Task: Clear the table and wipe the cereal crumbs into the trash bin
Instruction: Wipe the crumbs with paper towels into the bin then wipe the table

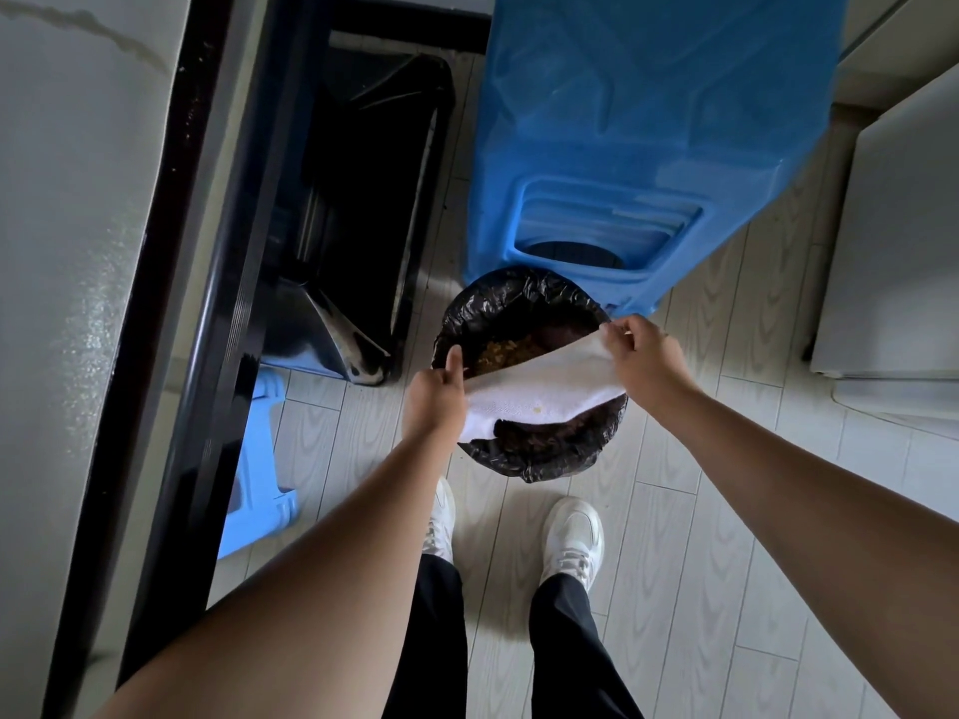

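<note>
A round trash bin [539, 459] lined with a black bag stands on the floor just ahead of my feet. Brown cereal crumbs [511, 350] lie inside it. Over its opening I hold a white cloth [545, 389] stretched between both hands. My left hand [436, 397] grips the cloth's left end at the bin's left rim. My right hand [641, 350] pinches the right end, raised a little above the right rim. A few small crumbs cling to the cloth. The white table [62, 303] with its black edge fills the left side.
A big blue plastic container [638, 137] stands right behind the bin. A black lined bin [363, 199] sits beside the table, with a light blue stool [259, 459] below it. White cabinets [903, 277] stand at the right. My white shoes [571, 542] are on pale wood-pattern floor.
</note>
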